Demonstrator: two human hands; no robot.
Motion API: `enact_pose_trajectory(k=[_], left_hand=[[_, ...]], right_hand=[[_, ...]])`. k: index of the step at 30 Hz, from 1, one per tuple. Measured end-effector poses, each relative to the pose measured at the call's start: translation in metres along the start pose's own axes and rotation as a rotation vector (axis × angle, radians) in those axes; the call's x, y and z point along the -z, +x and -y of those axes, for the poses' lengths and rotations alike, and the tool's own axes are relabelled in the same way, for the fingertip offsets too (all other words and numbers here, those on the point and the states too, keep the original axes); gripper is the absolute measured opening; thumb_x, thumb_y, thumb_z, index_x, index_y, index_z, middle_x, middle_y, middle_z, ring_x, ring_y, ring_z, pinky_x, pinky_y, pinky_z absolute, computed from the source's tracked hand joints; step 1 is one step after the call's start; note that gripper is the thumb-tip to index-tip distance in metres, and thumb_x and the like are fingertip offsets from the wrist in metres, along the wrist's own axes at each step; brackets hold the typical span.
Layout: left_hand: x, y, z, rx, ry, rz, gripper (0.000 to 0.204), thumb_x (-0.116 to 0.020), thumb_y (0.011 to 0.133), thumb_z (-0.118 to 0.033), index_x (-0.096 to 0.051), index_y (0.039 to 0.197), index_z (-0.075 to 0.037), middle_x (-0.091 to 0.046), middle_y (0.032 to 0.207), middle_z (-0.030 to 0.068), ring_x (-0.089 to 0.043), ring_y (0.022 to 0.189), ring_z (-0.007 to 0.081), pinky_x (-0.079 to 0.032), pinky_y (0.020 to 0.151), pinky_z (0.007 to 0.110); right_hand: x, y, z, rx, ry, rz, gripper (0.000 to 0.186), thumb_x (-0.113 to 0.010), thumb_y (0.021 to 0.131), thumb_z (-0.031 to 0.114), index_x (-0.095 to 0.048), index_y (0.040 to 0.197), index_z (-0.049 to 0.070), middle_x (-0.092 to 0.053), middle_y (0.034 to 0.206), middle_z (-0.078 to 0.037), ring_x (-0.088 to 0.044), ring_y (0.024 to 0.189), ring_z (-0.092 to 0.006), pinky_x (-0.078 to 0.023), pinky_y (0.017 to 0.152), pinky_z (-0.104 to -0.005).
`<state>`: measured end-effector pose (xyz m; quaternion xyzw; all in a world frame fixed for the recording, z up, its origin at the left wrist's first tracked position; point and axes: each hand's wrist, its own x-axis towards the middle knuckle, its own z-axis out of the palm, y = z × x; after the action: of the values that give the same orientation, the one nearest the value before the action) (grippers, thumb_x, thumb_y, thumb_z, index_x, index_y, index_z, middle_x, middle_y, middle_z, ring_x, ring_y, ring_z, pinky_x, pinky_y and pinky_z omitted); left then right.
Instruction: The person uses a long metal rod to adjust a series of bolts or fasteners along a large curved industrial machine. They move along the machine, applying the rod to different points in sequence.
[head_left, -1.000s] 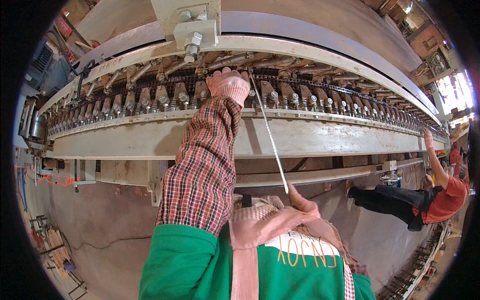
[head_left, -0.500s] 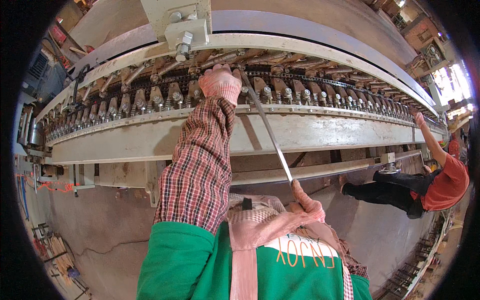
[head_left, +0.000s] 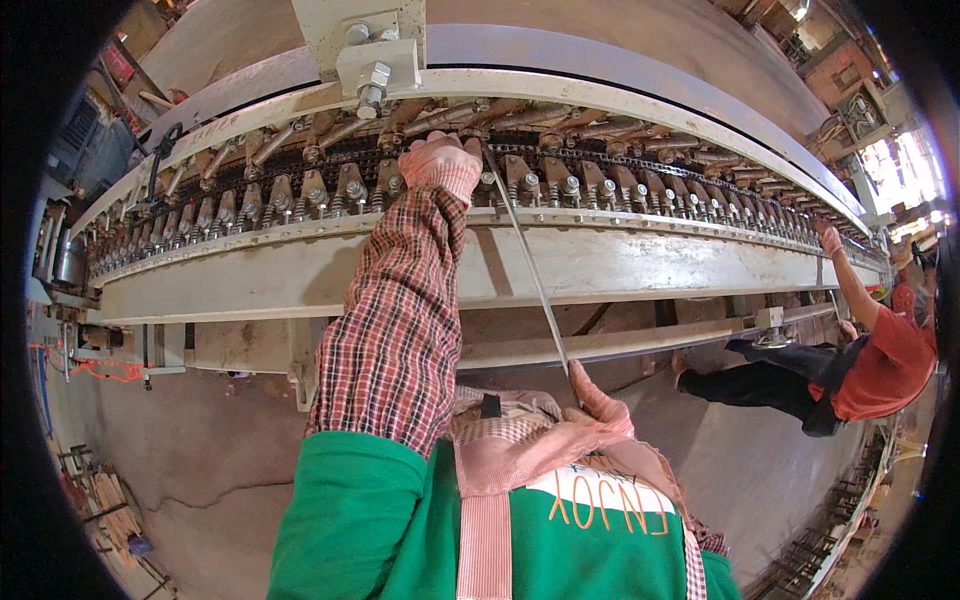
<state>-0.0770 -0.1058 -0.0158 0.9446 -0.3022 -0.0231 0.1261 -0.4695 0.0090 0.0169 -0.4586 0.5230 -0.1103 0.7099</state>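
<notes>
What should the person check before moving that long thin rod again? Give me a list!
1. Left hand rests up on the chain row: ok.
2. Right hand grips the lower end of the rod: ok.
3. Rod tip sits at the chain beside the left hand: cannot tell exactly where.
4. Co-worker in an orange shirt stands apart, far along the beam: ok.
5. Gloves on both hands: ok.

A left hand [head_left: 440, 165] rests on the chain [head_left: 600, 175] atop a long beam [head_left: 620, 265]; a rod [head_left: 530, 270] slants down to the right hand [head_left: 598, 400]. A co-worker [head_left: 860, 360] leans at the beam's right end.
</notes>
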Motion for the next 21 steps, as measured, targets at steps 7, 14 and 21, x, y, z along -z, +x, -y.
enact_pose_trajectory(k=[7, 14, 21], left_hand=[[-0.001, -0.009, -0.005, -0.015, -0.001, -0.05, 0.05, -0.056, 0.091, -0.062, -0.076, 0.098, -0.017, -0.075, 0.097, 0.012, -0.073, 0.093, 0.0321, -0.057, 0.084, 0.045], [0.008, -0.009, -0.008, -0.014, 0.027, 0.056, 0.049, -0.053, 0.094, -0.057, -0.076, 0.1, -0.014, -0.074, 0.107, 0.0121, -0.071, 0.102, 0.0317, -0.055, 0.088, 0.046], [0.002, -0.007, -0.003, -0.05, 0.05, 0.019, 0.046, -0.048, 0.098, -0.053, -0.067, 0.119, -0.016, -0.067, 0.12, 0.0081, -0.065, 0.11, 0.0316, -0.052, 0.091, 0.049]], right_hand=[[0.003, 0.004, -0.004, 0.025, -0.283, -0.044, 0.066, -0.061, 0.086, -0.01, -0.057, 0.146, 0.016, -0.065, 0.127, 0.001, -0.057, 0.104, -0.0048, -0.04, 0.087, -0.0183], [0.0, 0.013, -0.013, -0.046, -0.055, 0.004, 0.058, -0.066, 0.092, -0.002, -0.055, 0.147, 0.012, -0.067, 0.13, -0.003, -0.058, 0.119, -0.0103, -0.043, 0.097, -0.0206], [0.021, 0.001, 0.006, -0.06, 0.043, 0.088, 0.061, -0.07, 0.093, -0.002, -0.051, 0.149, 0.009, -0.062, 0.104, 0.001, -0.05, 0.087, -0.0051, -0.041, 0.077, -0.0215]])
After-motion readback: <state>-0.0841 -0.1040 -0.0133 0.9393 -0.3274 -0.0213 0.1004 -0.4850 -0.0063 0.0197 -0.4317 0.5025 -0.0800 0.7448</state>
